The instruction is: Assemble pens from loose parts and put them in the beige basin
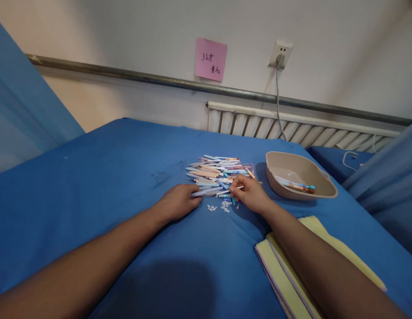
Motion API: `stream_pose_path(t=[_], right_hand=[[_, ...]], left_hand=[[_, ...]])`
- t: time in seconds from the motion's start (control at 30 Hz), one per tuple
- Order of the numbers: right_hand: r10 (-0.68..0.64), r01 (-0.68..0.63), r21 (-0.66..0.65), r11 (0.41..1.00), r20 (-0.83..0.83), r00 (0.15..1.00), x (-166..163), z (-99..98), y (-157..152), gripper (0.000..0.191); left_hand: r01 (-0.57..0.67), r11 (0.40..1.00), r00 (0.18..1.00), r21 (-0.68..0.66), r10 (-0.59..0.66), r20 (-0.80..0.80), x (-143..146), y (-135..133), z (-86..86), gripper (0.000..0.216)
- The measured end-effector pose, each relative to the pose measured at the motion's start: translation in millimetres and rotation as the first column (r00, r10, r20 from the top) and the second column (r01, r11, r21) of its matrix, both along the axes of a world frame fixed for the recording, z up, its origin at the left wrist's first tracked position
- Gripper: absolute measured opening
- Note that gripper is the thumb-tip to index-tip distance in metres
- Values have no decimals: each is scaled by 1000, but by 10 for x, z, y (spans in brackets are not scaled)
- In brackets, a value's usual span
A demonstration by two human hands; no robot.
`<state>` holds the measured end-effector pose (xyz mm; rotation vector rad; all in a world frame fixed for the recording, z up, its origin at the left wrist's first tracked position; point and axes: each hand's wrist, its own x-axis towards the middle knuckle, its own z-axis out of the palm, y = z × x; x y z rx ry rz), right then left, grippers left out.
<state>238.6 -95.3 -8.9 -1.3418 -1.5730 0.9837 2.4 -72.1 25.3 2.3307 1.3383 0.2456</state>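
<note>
A heap of pastel pens (216,172) lies on the blue cloth (93,186). My left hand (177,201) rests at the heap's near left edge, fingers curled round a pale pen barrel (206,192). My right hand (250,194) is at the near right edge, its fingers pinched on a thin white pen part (238,188). Small white and blue caps (222,206) lie scattered between the two hands.
A beige bowl (325,191) to the right holds a few pens (297,184). Yellow folded sheets (282,266) lie under my right forearm. A radiator (292,126), a wall socket with a cable (279,55) and a pink note (210,59) are behind.
</note>
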Motion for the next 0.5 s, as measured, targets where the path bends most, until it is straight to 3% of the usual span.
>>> stream_pose_path(t=[0.5], right_hand=[[-45, 44, 24, 999, 34, 998, 7, 27, -10, 14]], left_hand=[[3, 1000, 999, 18, -2, -53, 24, -18, 7, 24]])
